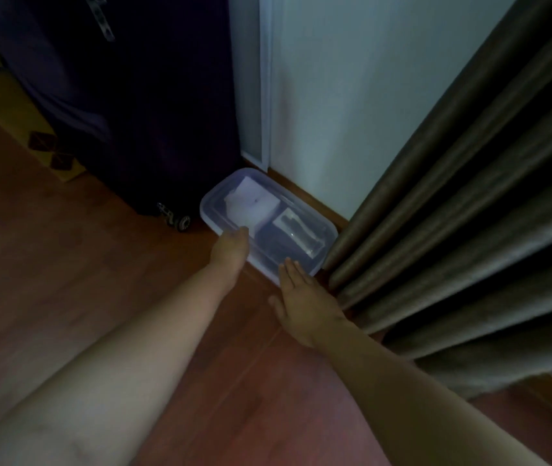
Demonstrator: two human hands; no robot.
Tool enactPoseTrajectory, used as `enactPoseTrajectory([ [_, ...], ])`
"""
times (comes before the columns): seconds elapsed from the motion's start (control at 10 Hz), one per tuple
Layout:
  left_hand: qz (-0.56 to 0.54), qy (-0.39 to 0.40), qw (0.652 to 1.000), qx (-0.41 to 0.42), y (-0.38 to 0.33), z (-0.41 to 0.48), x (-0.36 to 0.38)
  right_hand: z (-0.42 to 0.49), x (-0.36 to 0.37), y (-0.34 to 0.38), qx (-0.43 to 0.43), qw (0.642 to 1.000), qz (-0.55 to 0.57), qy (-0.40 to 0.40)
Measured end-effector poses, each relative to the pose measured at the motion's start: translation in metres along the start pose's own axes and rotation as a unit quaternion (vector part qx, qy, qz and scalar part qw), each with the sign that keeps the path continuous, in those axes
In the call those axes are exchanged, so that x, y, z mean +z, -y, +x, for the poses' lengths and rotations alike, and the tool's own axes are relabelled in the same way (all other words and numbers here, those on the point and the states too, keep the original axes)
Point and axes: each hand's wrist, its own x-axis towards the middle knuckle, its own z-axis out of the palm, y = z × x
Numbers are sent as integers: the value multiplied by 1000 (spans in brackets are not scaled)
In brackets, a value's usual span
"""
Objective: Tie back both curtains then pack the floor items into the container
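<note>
A clear plastic container lies on the wooden floor against the skirting board. Inside it I see a white folded item and a clear plastic-wrapped item. My left hand rests at the container's near left edge, fingers curled at the rim; whether it grips the rim I cannot tell. My right hand lies flat with fingers spread, its fingertips touching the container's near corner. The grey-brown curtain hangs in folds just right of the container, reaching the floor.
A dark wheeled suitcase stands left of the container, one wheel close to it. A cardboard box sits further left. A white wall is behind. Wooden floor spreads in front.
</note>
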Motion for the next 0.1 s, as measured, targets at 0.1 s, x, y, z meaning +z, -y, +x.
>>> enactPoseTrajectory([
  [0.1,27,-17,999,-13,-46,-42,-2,-22,-40,17,3,1000,11,-1],
])
